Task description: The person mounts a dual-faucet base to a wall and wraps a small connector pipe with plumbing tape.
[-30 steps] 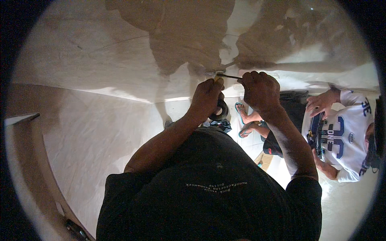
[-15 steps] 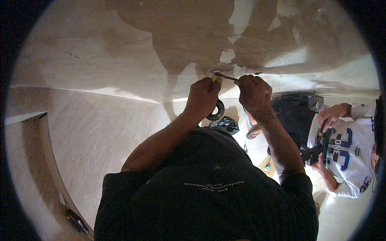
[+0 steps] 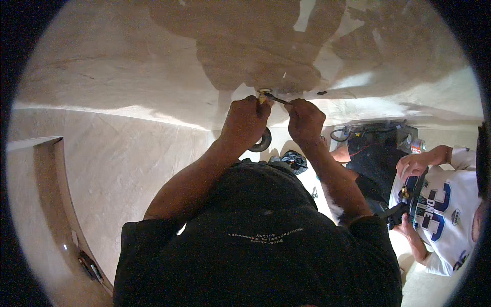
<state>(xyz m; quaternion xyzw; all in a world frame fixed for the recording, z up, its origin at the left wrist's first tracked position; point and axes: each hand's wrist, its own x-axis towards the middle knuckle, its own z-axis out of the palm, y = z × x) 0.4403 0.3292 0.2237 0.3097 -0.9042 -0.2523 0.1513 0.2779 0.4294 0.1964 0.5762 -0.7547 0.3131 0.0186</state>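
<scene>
At the wall, my left hand (image 3: 247, 119) is closed on a small yellowish fitting (image 3: 262, 97) just in front of a round hole (image 3: 264, 91). A dark ring (image 3: 262, 140), perhaps a roll of tape, shows below this hand; whether the hand holds it I cannot tell. My right hand (image 3: 307, 123) is closed around a thin dark tool (image 3: 279, 99), its grip hidden in the fingers. The tool slants up to the left, with its tip against or beside the fitting. The tool's exact kind is unclear.
On the right a person in a white jersey (image 3: 434, 204) handles a black device (image 3: 399, 210) with a brass-coloured part. Behind that person lies a black bag (image 3: 378, 143) with cables. A dark plastic bundle (image 3: 294, 161) is on the floor. At left, a wall niche (image 3: 51, 179) holds dark items.
Both hands and the tool appear a little further left, partly because the view has shifted. The tool tip stays at the fitting. The other person's hands have shifted slightly on the black device.
</scene>
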